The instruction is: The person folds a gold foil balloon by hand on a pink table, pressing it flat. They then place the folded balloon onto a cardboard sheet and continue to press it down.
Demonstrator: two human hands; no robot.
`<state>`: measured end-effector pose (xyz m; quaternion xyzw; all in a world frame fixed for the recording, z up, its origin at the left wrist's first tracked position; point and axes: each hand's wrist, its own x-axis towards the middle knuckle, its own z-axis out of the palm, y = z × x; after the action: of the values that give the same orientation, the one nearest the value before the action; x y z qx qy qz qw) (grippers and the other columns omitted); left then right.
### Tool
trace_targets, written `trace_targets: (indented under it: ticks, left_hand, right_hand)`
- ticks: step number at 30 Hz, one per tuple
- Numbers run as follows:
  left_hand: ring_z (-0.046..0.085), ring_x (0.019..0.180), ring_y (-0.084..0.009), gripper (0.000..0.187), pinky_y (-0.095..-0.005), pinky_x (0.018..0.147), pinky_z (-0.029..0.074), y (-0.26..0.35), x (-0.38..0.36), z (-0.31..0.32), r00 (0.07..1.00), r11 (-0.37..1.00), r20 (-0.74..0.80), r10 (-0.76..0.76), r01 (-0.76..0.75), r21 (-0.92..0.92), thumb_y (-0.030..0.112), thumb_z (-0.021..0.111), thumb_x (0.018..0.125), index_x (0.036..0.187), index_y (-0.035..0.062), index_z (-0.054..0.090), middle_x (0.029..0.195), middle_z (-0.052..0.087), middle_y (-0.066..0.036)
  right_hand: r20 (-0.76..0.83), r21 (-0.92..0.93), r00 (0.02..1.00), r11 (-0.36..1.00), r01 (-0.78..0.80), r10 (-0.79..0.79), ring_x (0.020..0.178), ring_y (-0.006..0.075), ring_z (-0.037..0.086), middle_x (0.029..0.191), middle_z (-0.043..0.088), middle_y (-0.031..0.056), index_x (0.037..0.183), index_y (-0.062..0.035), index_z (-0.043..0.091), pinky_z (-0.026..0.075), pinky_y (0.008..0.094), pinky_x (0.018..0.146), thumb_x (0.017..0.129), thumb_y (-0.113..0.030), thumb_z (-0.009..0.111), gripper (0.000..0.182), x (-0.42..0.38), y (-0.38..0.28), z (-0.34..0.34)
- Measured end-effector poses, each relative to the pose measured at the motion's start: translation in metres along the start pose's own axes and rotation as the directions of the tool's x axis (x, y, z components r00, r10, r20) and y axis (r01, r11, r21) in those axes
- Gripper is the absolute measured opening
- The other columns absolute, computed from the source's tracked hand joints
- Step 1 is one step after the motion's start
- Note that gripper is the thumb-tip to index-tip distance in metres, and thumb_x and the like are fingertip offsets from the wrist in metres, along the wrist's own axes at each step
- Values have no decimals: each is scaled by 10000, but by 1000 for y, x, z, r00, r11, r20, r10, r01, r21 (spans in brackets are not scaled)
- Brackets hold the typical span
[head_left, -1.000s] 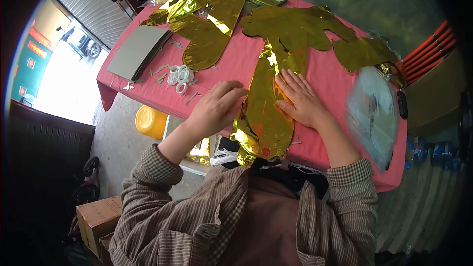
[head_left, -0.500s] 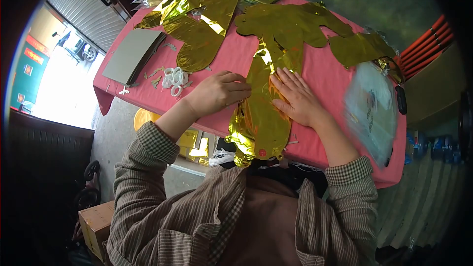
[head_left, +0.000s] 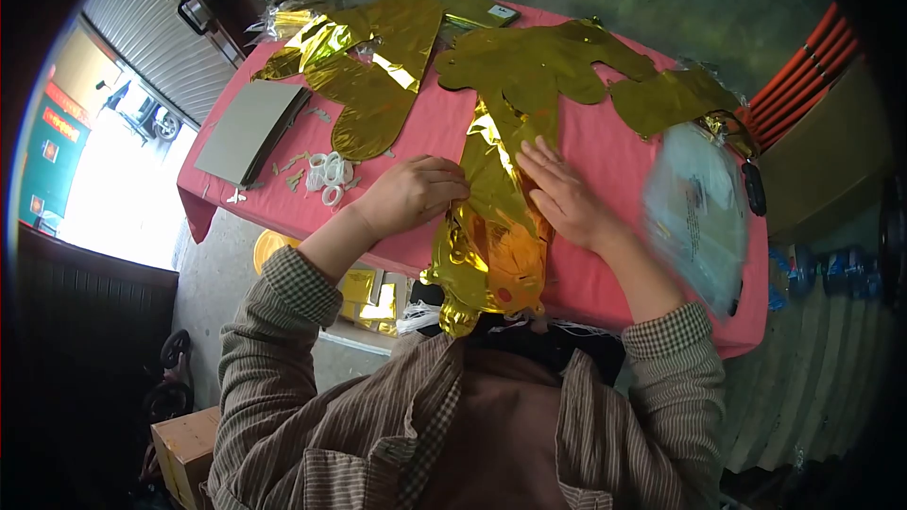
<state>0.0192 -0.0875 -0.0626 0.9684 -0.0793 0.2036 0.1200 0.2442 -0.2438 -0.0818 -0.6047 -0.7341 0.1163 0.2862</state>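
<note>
A flat gold foil balloon [head_left: 493,156] lies across the table, its near part hanging over the front edge towards my body. My left hand [head_left: 414,196] pinches the balloon's left edge, with fingers bent and pressed together. My right hand [head_left: 569,198] rests at the right edge of the same strip, its fingers stretched out and the palm turned down. Between and below the hands the foil is creased and bulges a little, showing an orange reflection and a small red round mark near its lower end.
A pink-covered table [head_left: 600,227] carries another gold foil balloon [head_left: 378,118], a stack of grey boards [head_left: 248,132], white ribbon rolls [head_left: 329,173] and a clear plastic bag [head_left: 697,217]. A cardboard box [head_left: 184,444] stands on the floor at left.
The near part of the foil has creased and bunched further to the left. My right hand's fingers have lifted slightly and drawn closer together; my left hand keeps its pinch.
</note>
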Motion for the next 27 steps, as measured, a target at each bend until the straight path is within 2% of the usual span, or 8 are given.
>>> trace_targets:
  ticks: [1,3,8,11,17,21,23,27]
  left_hand:
    - [575,989,-246,243,-370,842,472,3,-1,-1,998,998,-19,-51,51,-43,30,622,694,937,43,638,985,636,-75]
    - [579,978,-254,231,-371,833,477,7,-3,-1,994,991,-38,-101,98,-89,1,609,702,928,39,638,969,638,-84]
    - [598,922,-288,199,-373,809,486,11,-6,8,951,893,-41,-306,272,-359,-32,589,736,927,13,627,936,639,-117]
    - [599,922,-291,185,-372,814,480,9,-10,10,937,862,-11,-350,318,-395,-27,586,752,930,7,621,947,635,-125]
    - [592,922,-286,241,-363,810,477,11,-5,4,968,918,19,-249,243,-313,-36,599,707,941,17,617,961,628,-122]
    - [585,919,-285,266,-362,805,479,15,0,0,951,897,51,-304,304,-322,-46,604,683,939,24,618,931,624,-118]
    - [578,898,-280,253,-367,772,482,8,2,4,963,911,20,-270,262,-319,-47,607,677,921,20,620,908,619,-120]
    - [582,832,-279,267,-366,721,480,-4,6,8,986,946,-62,-155,130,-297,-45,627,649,909,17,624,846,618,-129]
  right_hand:
    - [0,-1,1000,1000,-1,1,1359,277,199,1442,273,138,1367,-86,335,159,394,1112,871,-110,470,515,-5,1,-5]
    - [61,-273,996,959,77,-63,1334,284,262,1415,322,140,1308,-54,404,209,395,1104,782,13,506,540,-14,-8,-22]
    - [80,-202,991,972,120,-106,1298,290,334,1372,389,137,1280,-64,440,265,402,1082,722,12,574,579,-27,-25,-23]
    - [30,-117,985,978,174,-171,1273,293,372,1349,422,131,1259,-82,471,298,411,1061,728,-40,607,549,-23,-28,-18]
    - [-52,-65,956,957,284,-287,1100,305,538,1113,608,134,1010,-37,648,411,412,956,772,-63,554,257,-16,-12,-5]
    - [-59,33,970,971,236,-234,1072,298,560,1094,618,140,1023,-29,641,442,385,924,770,-51,550,269,-19,-8,4]
    - [-87,49,969,971,236,-231,1034,296,583,1059,631,144,999,-27,648,470,353,888,767,-55,493,280,-18,-5,4]
    - [-134,104,970,971,215,-201,1003,290,601,1057,633,144,992,-28,647,476,345,876,789,-78,505,252,-17,0,8]
